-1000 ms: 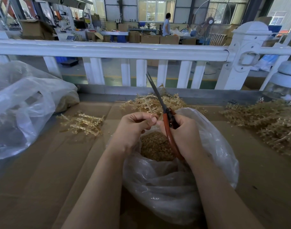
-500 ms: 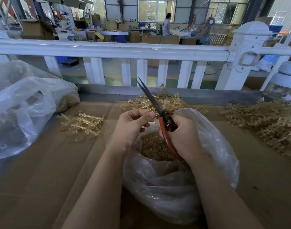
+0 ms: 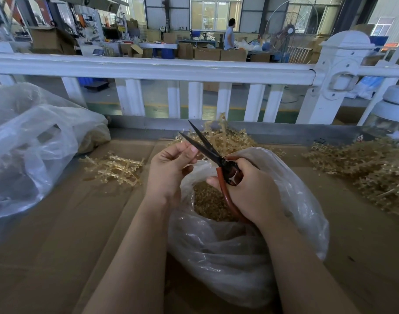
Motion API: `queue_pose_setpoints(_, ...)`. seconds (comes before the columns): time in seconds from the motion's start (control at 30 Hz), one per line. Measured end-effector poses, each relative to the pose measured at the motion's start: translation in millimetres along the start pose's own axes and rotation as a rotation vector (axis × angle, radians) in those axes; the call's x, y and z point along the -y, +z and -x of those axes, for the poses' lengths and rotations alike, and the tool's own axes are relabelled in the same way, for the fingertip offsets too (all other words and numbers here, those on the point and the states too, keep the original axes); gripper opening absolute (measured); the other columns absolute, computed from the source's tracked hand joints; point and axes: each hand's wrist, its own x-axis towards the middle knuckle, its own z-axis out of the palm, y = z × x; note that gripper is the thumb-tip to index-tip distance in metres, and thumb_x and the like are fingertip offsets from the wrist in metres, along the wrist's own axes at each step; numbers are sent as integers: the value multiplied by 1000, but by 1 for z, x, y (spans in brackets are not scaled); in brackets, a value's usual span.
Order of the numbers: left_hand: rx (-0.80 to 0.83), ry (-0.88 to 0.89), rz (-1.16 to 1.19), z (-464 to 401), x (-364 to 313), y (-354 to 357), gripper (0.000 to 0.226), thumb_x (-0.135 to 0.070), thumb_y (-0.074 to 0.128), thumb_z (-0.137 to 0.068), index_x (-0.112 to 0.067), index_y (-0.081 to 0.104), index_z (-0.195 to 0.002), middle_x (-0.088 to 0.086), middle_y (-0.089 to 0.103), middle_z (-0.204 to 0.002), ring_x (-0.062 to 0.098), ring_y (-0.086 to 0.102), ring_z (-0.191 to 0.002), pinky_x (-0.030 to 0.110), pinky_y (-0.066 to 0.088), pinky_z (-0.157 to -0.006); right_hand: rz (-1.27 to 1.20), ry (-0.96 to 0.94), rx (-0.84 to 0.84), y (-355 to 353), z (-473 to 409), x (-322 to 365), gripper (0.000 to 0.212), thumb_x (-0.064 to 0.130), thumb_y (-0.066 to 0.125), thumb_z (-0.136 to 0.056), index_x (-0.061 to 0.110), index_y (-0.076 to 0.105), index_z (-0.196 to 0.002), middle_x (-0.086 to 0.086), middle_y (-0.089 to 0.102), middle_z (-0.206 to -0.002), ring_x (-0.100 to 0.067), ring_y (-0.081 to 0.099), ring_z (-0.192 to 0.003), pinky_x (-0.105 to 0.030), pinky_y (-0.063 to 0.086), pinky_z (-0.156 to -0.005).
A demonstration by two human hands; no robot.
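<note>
Scissors (image 3: pixel 216 158) with long black blades and orange-red loop handles are held just above the mouth of a clear, crumpled plastic bag (image 3: pixel 239 257), which sits on the cardboard-covered counter (image 3: pixel 58 234) between the person's forearms. The right hand (image 3: pixel 250 191) grips the handles, its fingers curled round the loops. The blades stand apart in a narrow V, pointing up and away to the left. The left hand (image 3: pixel 169 168) has thumb and forefinger pressed together right at the lower blade, with the other fingers curled under. I judge that it pinches a small pale sprig, though the piece is too small to make out. Small tan cuttings (image 3: pixel 207 202) lie in the bag below. A heap of pale golden branched plastic sprigs (image 3: pixel 228 137) lies behind the bag, a smaller heap (image 3: pixel 113 167) to its left and a larger heap (image 3: pixel 375 173) well off to the right. Assessment: the step in hand is a snip. To do it well, the piece should be fed deep toward the pivot, where the blades bite hardest. The pinching fingertips should sit to one side of the cutting line; at present they are very close to the edge. The cut belongs directly over the open mouth, so that the offcut drops in and not onto the counter.
</note>
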Motion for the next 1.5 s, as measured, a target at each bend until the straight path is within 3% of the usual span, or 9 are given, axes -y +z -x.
queue_pose_setpoints(0.13,50,10,9,0,0,0,38,-2,61,-89,-21,66,-56,-1,55,-61,6,48,-58,15,42,-56,75,-20,-30,0,1,0,61,82,55,-73,29,62,-102,23,60,-88,0,56,-78,-22,52,-70)
queue_pose_setpoints(0.37,48,0,10,2,0,0,28,-6,64,-84,-21,73,-61,-5,50,-60,5,42,-59,17,37,-57,154,-1,-36,-1,-1,1,78,92,38,-64,25,62,-95,16,66,-87,-1,57,-76,-18,48,-65)
queue_pose_setpoints(0.47,59,-7,-1,4,-2,1,15,-16,68,-74,-23,76,-64,-11,56,-58,5,41,-60,17,36,-58,183,-14,-57,-1,-1,1,76,92,37,-65,25,62,-89,16,65,-79,-1,56,-69,-15,45,-61)
queue_pose_setpoints(0.67,70,-29,-4,3,-3,1,16,-19,68,-74,-23,74,-59,-9,58,-59,6,43,-61,19,35,-60,205,-58,-126,-2,0,1,72,90,41,-69,22,62,-78,14,63,-69,-5,57,-63,-28,55,-60)
queue_pose_setpoints(1.03,85,-33,34,4,-3,0,18,-16,67,-74,-22,73,-58,-7,62,-63,6,47,-61,16,38,-59,161,-97,-130,-2,1,0,69,89,44,-70,22,61,-72,15,59,-62,-3,55,-57,-26,52,-56)
queue_pose_setpoints(1.27,65,-48,24,3,-3,0,17,-17,68,-75,-21,72,-58,-5,62,-62,8,48,-62,20,37,-63,149,-99,-122,-3,0,0,75,90,43,-70,20,67,-80,13,66,-69,-5,61,-63,-29,56,-61)
queue_pose_setpoints(1.5,91,35,-73,1,1,0,14,-20,70,-74,-24,73,-61,-7,62,-63,6,49,-62,12,41,-57,179,-143,-199,-3,0,0,73,90,39,-74,21,64,-77,15,63,-69,-4,57,-61,-28,56,-59)
